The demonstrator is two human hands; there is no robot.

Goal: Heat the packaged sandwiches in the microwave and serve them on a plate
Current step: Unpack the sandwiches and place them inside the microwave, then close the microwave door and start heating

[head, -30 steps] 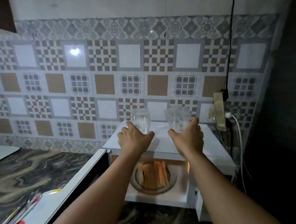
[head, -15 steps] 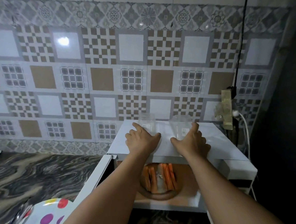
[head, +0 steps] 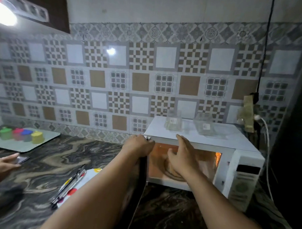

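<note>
Left hand (head: 139, 145) curled on top edge of open microwave door (head: 142, 173), right hand (head: 180, 156) fingers loose before lit cavity, white microwave (head: 198, 137) on marbled surface (head: 44, 163), sandwiches hidden, polka-dot plate (head: 91, 174) beside door.

No text reads clearly here. The two clear containers (head: 174, 121) on the microwave (head: 198, 134) carry small labels, too blurred to read. Control panel (head: 243, 182) markings are illegible as well.
</note>
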